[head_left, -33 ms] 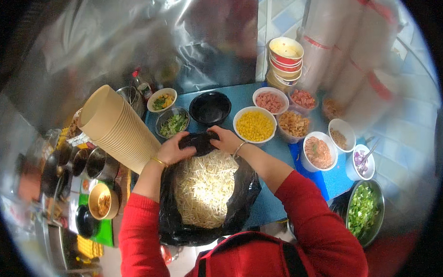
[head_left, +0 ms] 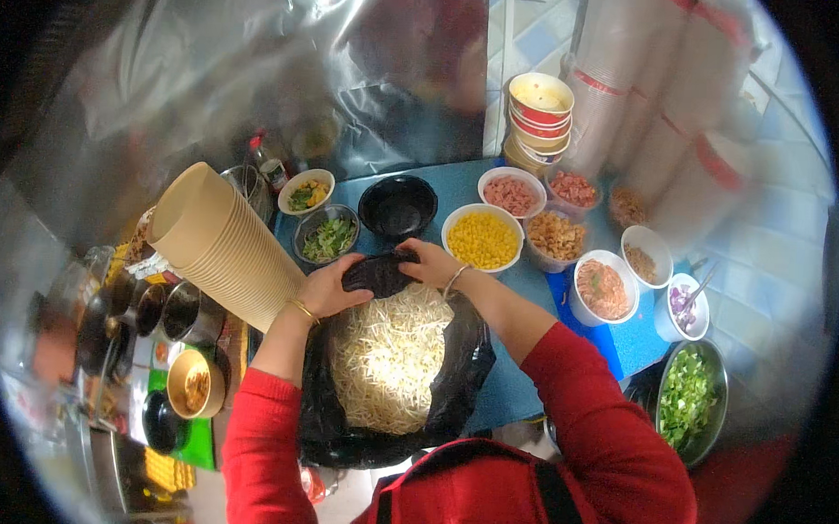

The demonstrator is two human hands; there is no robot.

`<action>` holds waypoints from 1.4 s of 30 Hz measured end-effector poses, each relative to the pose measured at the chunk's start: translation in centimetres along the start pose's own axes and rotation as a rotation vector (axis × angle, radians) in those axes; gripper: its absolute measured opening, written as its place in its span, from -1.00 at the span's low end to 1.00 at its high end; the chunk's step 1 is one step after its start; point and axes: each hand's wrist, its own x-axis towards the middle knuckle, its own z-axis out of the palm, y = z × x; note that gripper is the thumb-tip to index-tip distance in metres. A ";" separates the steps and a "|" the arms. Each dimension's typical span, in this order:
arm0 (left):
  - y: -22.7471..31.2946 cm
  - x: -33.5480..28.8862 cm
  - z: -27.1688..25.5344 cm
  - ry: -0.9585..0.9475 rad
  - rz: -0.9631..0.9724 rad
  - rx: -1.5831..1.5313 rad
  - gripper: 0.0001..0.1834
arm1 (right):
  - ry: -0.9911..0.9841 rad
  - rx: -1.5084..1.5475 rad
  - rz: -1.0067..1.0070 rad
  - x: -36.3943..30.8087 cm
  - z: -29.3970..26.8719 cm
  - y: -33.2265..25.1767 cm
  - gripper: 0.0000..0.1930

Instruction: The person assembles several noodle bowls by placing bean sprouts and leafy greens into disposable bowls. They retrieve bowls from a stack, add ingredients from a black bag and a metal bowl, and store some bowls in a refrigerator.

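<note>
The open black bag, nearest the person, sits by the near edge of the blue surface, with pale bean sprouts heaped inside it. At the bag's far side, the left hand and right hand both grip its bunched plastic. Right of the bag is a metal bowl of chopped greens; left of it leans a stack of brown tubs. Beyond the bag are a bowl of yellow corn, then an empty black bowl, and farthest, upper right of it, stacked paper bowls.
</note>
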 end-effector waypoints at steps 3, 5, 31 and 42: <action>-3.1 0.5 0.0 0.069 -0.108 0.039 -0.69 | -0.037 0.223 0.228 0.7 -0.8 1.6 -0.47; -5.2 0.8 -0.3 -0.030 -0.349 0.033 -0.68 | 0.025 0.175 0.256 0.9 -0.6 2.3 -0.44; 13.1 -10.5 1.7 0.835 -0.406 -0.890 -0.37 | 0.205 -0.748 -0.328 11.6 -6.4 3.4 -0.86; 13.4 -12.6 -1.1 1.128 -0.431 -1.509 -0.63 | 0.071 -0.367 -0.946 -4.3 -4.8 -15.8 -0.83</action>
